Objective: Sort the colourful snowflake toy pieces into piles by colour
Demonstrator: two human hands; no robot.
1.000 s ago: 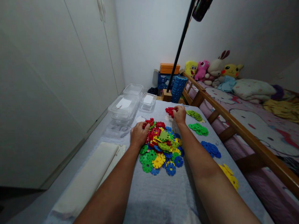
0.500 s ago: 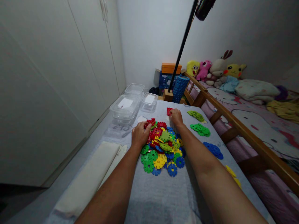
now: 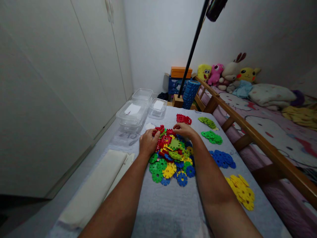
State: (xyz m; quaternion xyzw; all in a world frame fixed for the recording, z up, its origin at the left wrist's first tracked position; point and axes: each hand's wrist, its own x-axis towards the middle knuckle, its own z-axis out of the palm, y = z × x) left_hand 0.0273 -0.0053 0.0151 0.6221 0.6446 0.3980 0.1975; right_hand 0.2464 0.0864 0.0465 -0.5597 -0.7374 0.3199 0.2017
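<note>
The left hand point(image 3: 148, 143) curls narrowly against red pieces point(image 3: 160, 128) at the edge of one mixed pile of plastic building pieces point(image 3: 174, 144); whether it grips one, I cannot tell. The right hand point(image 3: 187, 131), thumb and fingers slightly parted, reaches a red block point(image 3: 170, 132) in that pile. Five single-colour piles lie beyond and rightward: red point(image 3: 184, 119), lime point(image 3: 207, 122), green point(image 3: 212, 137), blue point(image 3: 223, 159), yellow point(image 3: 242, 192).
</note>
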